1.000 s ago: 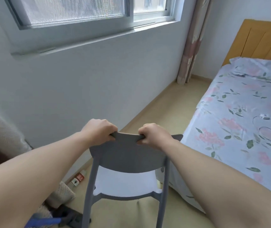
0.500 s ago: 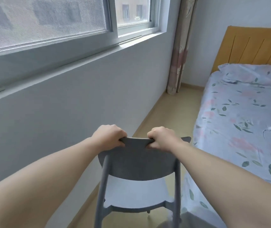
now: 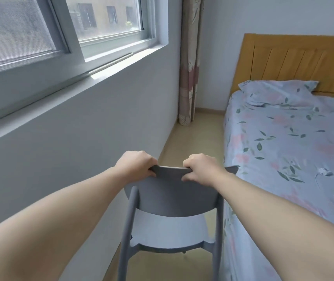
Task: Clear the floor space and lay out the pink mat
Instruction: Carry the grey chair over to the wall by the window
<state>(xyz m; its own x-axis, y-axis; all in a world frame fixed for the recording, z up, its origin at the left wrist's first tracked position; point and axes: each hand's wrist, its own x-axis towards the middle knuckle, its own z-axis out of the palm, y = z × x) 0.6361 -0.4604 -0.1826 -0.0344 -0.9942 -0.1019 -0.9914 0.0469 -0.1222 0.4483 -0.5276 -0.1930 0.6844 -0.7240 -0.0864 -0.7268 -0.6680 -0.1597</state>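
Now | left hand [image 3: 134,166] grips chair [image 3: 172,191] top | right hand [image 3: 199,169] likewise

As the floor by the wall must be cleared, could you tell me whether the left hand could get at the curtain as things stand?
Probably not: the left hand grips the grey chair by its backrest, and the curtain hangs in the far corner, well beyond the chair.

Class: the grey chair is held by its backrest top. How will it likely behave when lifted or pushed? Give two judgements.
The grey chair looks like moulded plastic with slim legs: probably stiff and light. The left hand and right hand grip its top edge, above the seat, so a push there may tip it forward.
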